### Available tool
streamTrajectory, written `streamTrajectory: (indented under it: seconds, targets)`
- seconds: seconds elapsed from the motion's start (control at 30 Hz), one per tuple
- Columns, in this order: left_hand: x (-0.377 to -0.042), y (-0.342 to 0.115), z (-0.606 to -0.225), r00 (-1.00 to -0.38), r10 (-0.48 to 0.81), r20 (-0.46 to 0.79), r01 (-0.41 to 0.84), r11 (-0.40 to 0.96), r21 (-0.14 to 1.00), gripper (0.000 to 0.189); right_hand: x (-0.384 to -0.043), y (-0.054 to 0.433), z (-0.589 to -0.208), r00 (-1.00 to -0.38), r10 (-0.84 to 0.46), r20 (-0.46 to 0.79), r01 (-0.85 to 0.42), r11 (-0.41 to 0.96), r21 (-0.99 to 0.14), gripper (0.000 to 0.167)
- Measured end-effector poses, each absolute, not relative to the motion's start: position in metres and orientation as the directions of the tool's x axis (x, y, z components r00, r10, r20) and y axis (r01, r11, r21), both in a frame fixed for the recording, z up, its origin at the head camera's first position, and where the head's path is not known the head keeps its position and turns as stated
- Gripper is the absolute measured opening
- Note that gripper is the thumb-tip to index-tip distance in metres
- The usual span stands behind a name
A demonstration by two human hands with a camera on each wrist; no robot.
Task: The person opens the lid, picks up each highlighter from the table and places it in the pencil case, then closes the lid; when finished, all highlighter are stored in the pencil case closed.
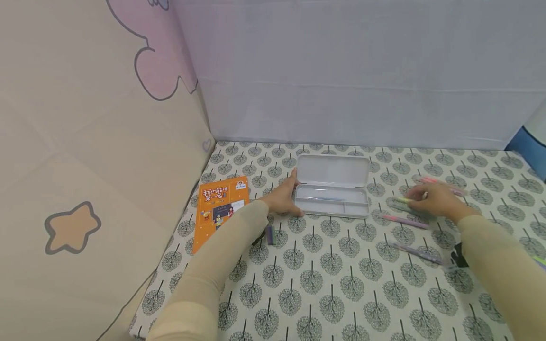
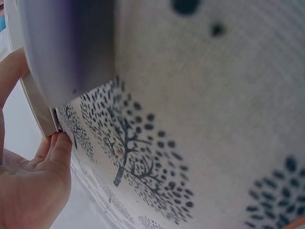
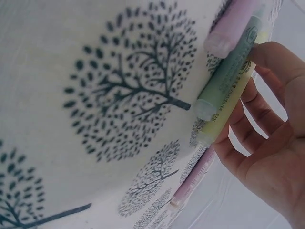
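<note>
A white pencil case [image 1: 356,209] lies open, its lid [image 1: 332,170] folded back and a thin bluish strip in a compartment. My left hand [image 1: 282,195] holds the case's left end, thumb near the front corner and fingers farther back. To the right, my right hand [image 1: 432,201] pinches a yellow highlighter [image 3: 228,112]. A green highlighter [image 3: 224,76] lies against it. Closer to me are a pink highlighter [image 1: 405,221] and a purple one [image 1: 418,253]. Another pink one [image 1: 458,191] is partly hidden behind the right hand.
An orange book [image 1: 226,189] lies at the left, partly under my left sleeve. A small purple-blue block [image 1: 271,235] sits beside that forearm. Next to my right sleeve is a black-and-clear item [image 1: 458,258]. Tree-print cloth [image 1: 332,303] covers the table; fabric walls rise behind and left.
</note>
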State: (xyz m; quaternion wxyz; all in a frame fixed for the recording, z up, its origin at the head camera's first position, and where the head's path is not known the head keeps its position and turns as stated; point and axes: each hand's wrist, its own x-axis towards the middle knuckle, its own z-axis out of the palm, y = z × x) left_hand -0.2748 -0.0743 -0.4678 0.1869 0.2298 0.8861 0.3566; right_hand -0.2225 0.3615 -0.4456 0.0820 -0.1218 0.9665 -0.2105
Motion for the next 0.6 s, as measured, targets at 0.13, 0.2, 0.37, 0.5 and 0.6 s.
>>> streamTrajectory:
  seconds: [0.13, 0.2, 0.37, 0.5, 0.6]
  targets:
    - [-0.276, -0.075, -0.469, -0.825, 0.54, -0.167, 0.278, 0.644, 0.712, 0.15, -0.225, 0.357, -0.442, -0.958, -0.273, -0.09, -0.214, 0.887, -0.409, 0.019]
    - [-0.276, -0.075, -0.469, -0.825, 0.54, -0.165, 0.279, 0.645, 0.712, 0.15, -0.227, 0.354, -0.44, -0.96, -0.265, -0.094, -0.206, 0.89, -0.407, 0.021]
    - [-0.276, -0.074, -0.468, -0.828, 0.536, -0.168, 0.274, 0.647, 0.711, 0.149, -0.23, 0.344, -0.434, -0.958, -0.255, -0.13, -0.173, 0.877, -0.448, 0.026]
    - [-0.274, -0.074, -0.465, -0.827, 0.534, -0.175, 0.27, 0.651, 0.71, 0.148, -0.231, 0.333, -0.429, -0.954, -0.259, -0.153, -0.158, 0.864, -0.478, 0.026]
    - [-0.273, -0.074, -0.465, -0.827, 0.534, -0.174, 0.27, 0.651, 0.709, 0.148, -0.232, 0.323, -0.425, -0.951, -0.272, -0.144, -0.174, 0.861, -0.478, 0.026]
